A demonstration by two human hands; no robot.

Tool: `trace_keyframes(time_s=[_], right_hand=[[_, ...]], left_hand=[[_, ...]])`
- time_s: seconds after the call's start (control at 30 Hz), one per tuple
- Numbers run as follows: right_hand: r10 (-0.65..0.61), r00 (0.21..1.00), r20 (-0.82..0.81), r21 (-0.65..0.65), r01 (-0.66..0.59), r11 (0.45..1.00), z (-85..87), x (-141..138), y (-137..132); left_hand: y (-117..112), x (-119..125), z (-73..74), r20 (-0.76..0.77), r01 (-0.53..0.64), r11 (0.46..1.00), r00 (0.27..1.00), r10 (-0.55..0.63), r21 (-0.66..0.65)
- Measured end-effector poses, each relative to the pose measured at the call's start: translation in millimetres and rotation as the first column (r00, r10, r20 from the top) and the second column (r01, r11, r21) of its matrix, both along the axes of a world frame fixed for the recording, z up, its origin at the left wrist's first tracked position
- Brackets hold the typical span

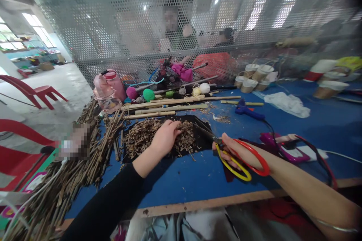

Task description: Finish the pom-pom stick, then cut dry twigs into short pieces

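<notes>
My left hand [165, 135] rests on a heap of dried brown plant bits [141, 135], its fingers bent and close together at the heap's right part. Whatever its fingertips pinch is too small to make out. Under the heap lies a black cloth [204, 144] on the blue table. My right hand [229, 150] grips a pair of scissors [256, 154] with one red and one yellow handle loop. The scissor blades point up and left over the cloth, just right of the heap.
Bundled dry sticks [96, 158] cover the table's left side. Behind the cloth lie bamboo sticks [172, 110], yarn balls [148, 95] and a pink jug [109, 90]. A blue glue gun [249, 111], paper cups [249, 84] and a plastic bag [288, 104] are to the right. A perforated metal screen [127, 26] stands behind.
</notes>
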State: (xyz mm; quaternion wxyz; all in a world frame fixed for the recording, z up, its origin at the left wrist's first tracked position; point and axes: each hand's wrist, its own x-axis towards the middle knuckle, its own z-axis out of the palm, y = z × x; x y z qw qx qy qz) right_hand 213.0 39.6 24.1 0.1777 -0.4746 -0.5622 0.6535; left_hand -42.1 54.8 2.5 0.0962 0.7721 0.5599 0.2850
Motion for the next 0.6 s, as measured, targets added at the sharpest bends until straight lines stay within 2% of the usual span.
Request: trace_keyframes(time_s=[0.03,0.13,0.23,0.33,0.47,0.6], right_hand=[[0.01,1.0,-0.007,-0.003,-0.01,1.0,-0.7,2,0],[0.013,1.0,0.011,0.013,-0.013,1.0,-3.4,4,-1],[0.021,1.0,0.011,0.016,-0.021,1.0,-5.2,1,-1],[0.016,1.0,0.003,0.017,-0.016,1.0,-5.4,-6,-1],[-0.01,0.997,0.078,0.04,0.007,0.999,-8.5,-9,-1],[-0.028,0.985,0.169,0.05,0.02,0.999,-13.8,-5,2]], left_hand=[[1,-10,2.7,0.0,0.026,1.0,1.0,-0.026,-0.013],[-4,-34,5.5,-0.077,0.216,0.969,0.971,-0.226,-0.123],[-11,-39,0.3,-0.198,0.252,0.946,0.936,-0.293,-0.205],[-10,-29,-9.2,-0.242,0.194,0.964,0.941,-0.234,-0.181],[-3,-12,-16.9,-0.133,0.038,0.993,0.99,-0.053,-0.112],[-2,1,-15.2,-0.014,-0.112,0.987,0.994,0.111,-0.112]])
